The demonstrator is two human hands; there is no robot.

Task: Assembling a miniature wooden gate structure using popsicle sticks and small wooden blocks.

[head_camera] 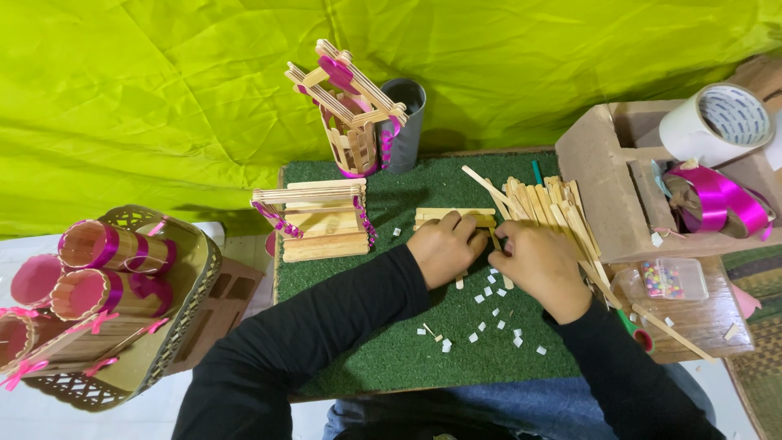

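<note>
My left hand (444,248) rests on a flat panel of wooden craft sticks (454,216) lying on the green felt mat (383,342), pressing it down. Just right of it, my right hand (539,262) pinches a single wooden stick against the panel's right edge. Both arms wear black sleeves. A loose pile of wooden sticks (554,204) fans out just beyond my right hand. Small white paper scraps (489,326) dot the mat under my wrists.
A finished stick box with pink ribbon (322,220) sits at mat left; a tilted stick holder (350,106) and grey cup (405,122) stand behind. Right: cardboard box (599,171) with tape roll (717,122), pink ribbon (721,200), bead container (672,279). Left: basket (175,326) of stick tubes.
</note>
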